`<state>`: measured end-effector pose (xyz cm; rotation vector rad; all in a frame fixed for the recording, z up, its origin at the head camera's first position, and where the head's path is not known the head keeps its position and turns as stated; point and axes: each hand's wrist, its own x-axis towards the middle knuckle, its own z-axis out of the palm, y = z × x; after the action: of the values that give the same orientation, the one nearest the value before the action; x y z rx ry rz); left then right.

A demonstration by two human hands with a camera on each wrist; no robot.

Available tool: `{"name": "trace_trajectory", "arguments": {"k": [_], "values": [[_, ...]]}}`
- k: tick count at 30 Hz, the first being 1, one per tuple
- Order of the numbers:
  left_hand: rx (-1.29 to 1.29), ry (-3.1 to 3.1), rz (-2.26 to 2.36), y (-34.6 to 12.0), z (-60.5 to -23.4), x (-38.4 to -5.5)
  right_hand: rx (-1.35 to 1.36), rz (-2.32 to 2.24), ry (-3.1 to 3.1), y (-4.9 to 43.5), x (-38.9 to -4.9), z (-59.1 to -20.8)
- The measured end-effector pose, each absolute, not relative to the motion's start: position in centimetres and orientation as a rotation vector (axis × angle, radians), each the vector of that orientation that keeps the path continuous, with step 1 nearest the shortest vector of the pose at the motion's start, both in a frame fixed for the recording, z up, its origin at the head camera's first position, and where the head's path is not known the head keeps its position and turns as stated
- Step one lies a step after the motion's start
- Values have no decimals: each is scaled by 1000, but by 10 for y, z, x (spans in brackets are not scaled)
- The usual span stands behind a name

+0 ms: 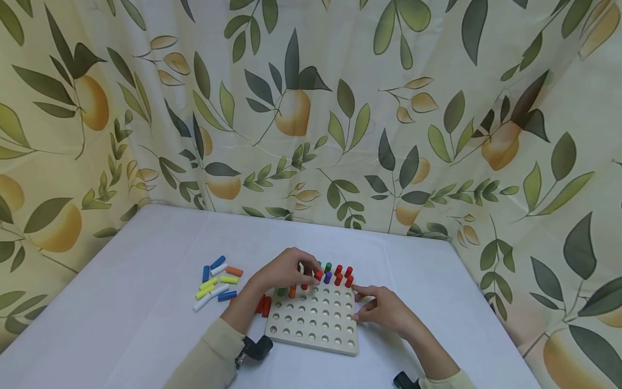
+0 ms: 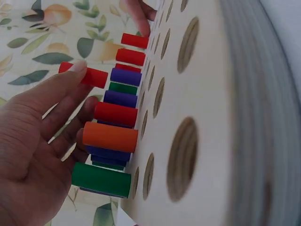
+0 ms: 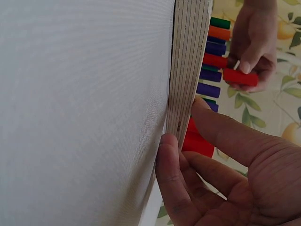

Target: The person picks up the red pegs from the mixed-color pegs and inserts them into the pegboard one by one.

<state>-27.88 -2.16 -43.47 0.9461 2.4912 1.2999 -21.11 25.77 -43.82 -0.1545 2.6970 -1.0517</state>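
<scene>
My left hand (image 1: 290, 268) pinches a red peg (image 2: 97, 78) between thumb and fingers, above the far rows of a pale wooden pegboard (image 1: 311, 347). The peg's body is tilted and clear of the holes in the left wrist view. Standing in the far rows are several pegs: a green peg (image 2: 101, 180), an orange peg (image 2: 110, 136), a purple peg (image 1: 328, 278) and red ones (image 1: 349, 281), some partly hidden by my left hand. My right hand (image 1: 386, 309) holds the board's right edge (image 3: 188, 61), its thumb at the upper rim and a fingertip low on the side.
Left of the board, loose pegs lie scattered on the white table (image 1: 160, 302): blue (image 1: 226, 296), white (image 1: 204, 302), yellow (image 1: 229, 280) and orange (image 1: 234, 271). Red pegs (image 1: 266, 306) lie against the board's left side, partly behind my left forearm. A patterned curtain (image 1: 340, 135) hangs behind the table.
</scene>
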Motion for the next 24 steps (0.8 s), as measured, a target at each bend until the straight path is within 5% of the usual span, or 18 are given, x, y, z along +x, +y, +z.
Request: {"name": "trace_trajectory", "arguments": {"k": [24], "values": [[885,2550,1270,-21,-437,-280,-189,-1035,2699,258,-211,-437]]}}
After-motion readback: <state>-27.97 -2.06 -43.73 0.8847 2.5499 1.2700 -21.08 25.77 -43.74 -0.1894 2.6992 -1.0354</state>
